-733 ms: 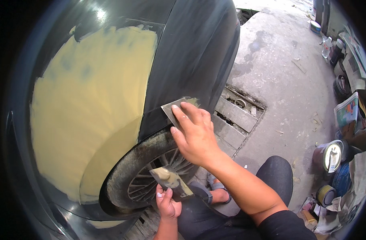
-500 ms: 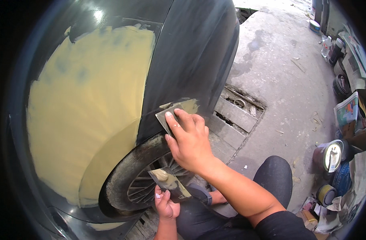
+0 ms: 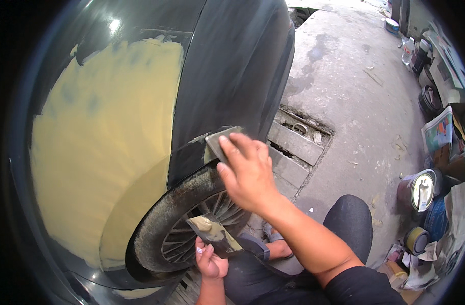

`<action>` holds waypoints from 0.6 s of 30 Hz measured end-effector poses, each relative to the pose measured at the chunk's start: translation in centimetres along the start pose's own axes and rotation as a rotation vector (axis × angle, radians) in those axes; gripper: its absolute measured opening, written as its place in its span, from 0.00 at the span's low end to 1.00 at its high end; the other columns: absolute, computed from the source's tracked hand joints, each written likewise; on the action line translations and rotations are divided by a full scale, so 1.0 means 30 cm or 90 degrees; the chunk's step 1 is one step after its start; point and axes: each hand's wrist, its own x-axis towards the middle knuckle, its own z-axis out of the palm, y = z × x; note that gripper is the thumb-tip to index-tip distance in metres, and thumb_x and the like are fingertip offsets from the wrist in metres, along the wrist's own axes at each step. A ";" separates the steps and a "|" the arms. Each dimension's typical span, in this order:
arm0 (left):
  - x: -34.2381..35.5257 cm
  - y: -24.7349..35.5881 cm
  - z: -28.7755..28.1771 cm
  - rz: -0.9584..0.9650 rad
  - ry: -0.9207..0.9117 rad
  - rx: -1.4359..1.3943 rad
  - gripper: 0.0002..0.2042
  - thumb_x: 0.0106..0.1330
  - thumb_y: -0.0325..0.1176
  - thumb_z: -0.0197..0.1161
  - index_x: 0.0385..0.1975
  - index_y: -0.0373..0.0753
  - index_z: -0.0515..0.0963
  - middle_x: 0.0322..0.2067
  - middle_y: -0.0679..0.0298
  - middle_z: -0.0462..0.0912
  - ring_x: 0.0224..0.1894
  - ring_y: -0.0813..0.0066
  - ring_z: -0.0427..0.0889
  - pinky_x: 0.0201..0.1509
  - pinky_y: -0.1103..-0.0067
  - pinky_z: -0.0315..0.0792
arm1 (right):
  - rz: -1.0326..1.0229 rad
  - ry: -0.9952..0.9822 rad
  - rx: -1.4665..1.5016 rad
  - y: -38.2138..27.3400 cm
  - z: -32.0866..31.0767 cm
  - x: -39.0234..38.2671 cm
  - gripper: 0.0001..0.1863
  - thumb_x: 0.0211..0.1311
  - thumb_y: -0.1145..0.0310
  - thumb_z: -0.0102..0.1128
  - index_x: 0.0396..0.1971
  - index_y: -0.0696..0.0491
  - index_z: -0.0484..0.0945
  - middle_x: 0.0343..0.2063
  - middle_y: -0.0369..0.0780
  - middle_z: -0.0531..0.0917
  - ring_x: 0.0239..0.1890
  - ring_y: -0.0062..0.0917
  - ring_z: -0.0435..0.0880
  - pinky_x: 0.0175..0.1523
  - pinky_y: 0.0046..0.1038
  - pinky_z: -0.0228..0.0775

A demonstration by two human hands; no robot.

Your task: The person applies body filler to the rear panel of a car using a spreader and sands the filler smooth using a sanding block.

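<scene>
My right hand (image 3: 250, 173) presses a thin grey rectangular putty spreader (image 3: 220, 144) against the dark car body (image 3: 222, 76), just above the wheel (image 3: 166, 218). Beige filler shows round the spreader's edge. Low by the tyre, my left hand (image 3: 211, 260) grips a second flat plate (image 3: 215, 237) at its lower edge. That filler-smeared plate carries a lump of beige putty (image 3: 203, 223). To the left, a broad patch of yellowish filler (image 3: 110, 132) covers the panel round the wheel arch.
A slatted floor drain (image 3: 298, 140) lies beside the car in the concrete. Along the right stand an open can (image 3: 414, 191), a smaller tin (image 3: 416, 240), a clear bottle (image 3: 408, 51) and piled newspapers (image 3: 438, 129). My bent knee (image 3: 348, 218) is at lower right.
My right hand has drawn the spreader rightward across the panel, leaving a thinner filler smear. The left hand and its plate stay nearly where they were. The view has shifted slightly.
</scene>
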 end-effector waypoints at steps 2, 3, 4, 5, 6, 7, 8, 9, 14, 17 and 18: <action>-0.002 -0.004 -0.016 0.001 -0.006 0.013 0.25 0.58 0.27 0.54 0.58 0.35 0.64 0.55 0.56 0.72 0.58 0.61 0.72 0.65 0.66 0.63 | 0.007 0.007 0.014 0.039 0.007 0.019 0.26 0.56 0.64 0.60 0.57 0.48 0.71 0.57 0.40 0.69 0.54 0.44 0.66 0.52 0.46 0.64; -0.002 -0.005 -0.023 0.001 -0.009 0.019 0.25 0.57 0.27 0.54 0.58 0.35 0.64 0.55 0.56 0.72 0.58 0.61 0.72 0.65 0.66 0.63 | 0.007 0.000 0.018 0.047 0.024 0.013 0.26 0.56 0.64 0.60 0.57 0.48 0.71 0.57 0.40 0.69 0.54 0.44 0.66 0.52 0.45 0.64; 0.000 -0.006 -0.022 0.000 -0.007 0.019 0.25 0.57 0.27 0.54 0.58 0.35 0.64 0.55 0.56 0.72 0.58 0.61 0.72 0.65 0.66 0.63 | 0.005 -0.006 0.022 0.049 0.042 0.012 0.26 0.56 0.64 0.60 0.57 0.48 0.71 0.57 0.40 0.69 0.54 0.44 0.66 0.53 0.45 0.64; 0.001 -0.006 -0.019 -0.001 -0.006 0.019 0.26 0.57 0.27 0.54 0.58 0.35 0.64 0.55 0.56 0.72 0.58 0.61 0.72 0.65 0.66 0.63 | 0.003 -0.013 0.026 0.054 0.051 0.009 0.26 0.56 0.64 0.60 0.57 0.48 0.71 0.57 0.40 0.69 0.54 0.44 0.66 0.53 0.45 0.64; 0.003 -0.009 -0.016 -0.001 -0.006 0.018 0.26 0.57 0.27 0.54 0.59 0.35 0.64 0.55 0.56 0.72 0.58 0.61 0.72 0.65 0.66 0.63 | 0.001 -0.016 0.032 0.059 0.049 -0.001 0.25 0.56 0.64 0.60 0.56 0.48 0.71 0.57 0.41 0.69 0.54 0.44 0.67 0.53 0.45 0.63; 0.003 -0.006 -0.018 -0.001 -0.002 0.011 0.26 0.57 0.26 0.53 0.59 0.34 0.64 0.55 0.55 0.72 0.58 0.61 0.72 0.65 0.66 0.63 | -0.002 -0.025 0.027 0.069 0.048 -0.004 0.25 0.56 0.64 0.59 0.56 0.48 0.72 0.57 0.41 0.69 0.54 0.44 0.67 0.54 0.45 0.63; 0.004 -0.005 -0.021 0.000 0.001 0.003 0.26 0.56 0.25 0.53 0.59 0.33 0.63 0.55 0.55 0.72 0.58 0.61 0.72 0.65 0.65 0.63 | -0.005 -0.033 0.022 0.084 0.043 -0.010 0.25 0.56 0.64 0.59 0.56 0.48 0.72 0.57 0.41 0.69 0.54 0.44 0.67 0.54 0.45 0.63; 0.004 -0.003 -0.022 0.001 0.005 -0.004 0.26 0.56 0.24 0.52 0.59 0.33 0.63 0.55 0.54 0.72 0.58 0.60 0.71 0.65 0.64 0.63 | -0.008 -0.041 0.016 0.096 0.033 -0.015 0.25 0.57 0.64 0.59 0.56 0.48 0.72 0.57 0.41 0.70 0.54 0.44 0.67 0.54 0.45 0.63; 0.012 -0.007 -0.021 0.000 -0.027 0.021 0.25 0.58 0.27 0.52 0.59 0.35 0.64 0.56 0.56 0.72 0.58 0.61 0.71 0.65 0.66 0.63 | 0.026 -0.008 0.044 0.134 0.027 0.032 0.25 0.58 0.63 0.58 0.57 0.49 0.71 0.57 0.41 0.69 0.54 0.43 0.67 0.55 0.46 0.62; 0.016 -0.007 -0.006 -0.006 -0.041 0.008 0.25 0.58 0.27 0.52 0.59 0.35 0.64 0.56 0.56 0.72 0.58 0.61 0.72 0.65 0.65 0.63 | 0.027 -0.046 0.051 0.138 0.039 0.002 0.26 0.58 0.62 0.58 0.58 0.49 0.71 0.58 0.40 0.68 0.55 0.42 0.67 0.56 0.46 0.62; 0.016 -0.009 0.001 -0.009 -0.044 0.002 0.25 0.58 0.27 0.52 0.58 0.35 0.64 0.56 0.56 0.72 0.58 0.61 0.72 0.65 0.65 0.63 | 0.020 -0.058 0.031 0.154 0.033 -0.010 0.26 0.58 0.62 0.58 0.58 0.49 0.70 0.58 0.40 0.68 0.55 0.42 0.66 0.56 0.46 0.62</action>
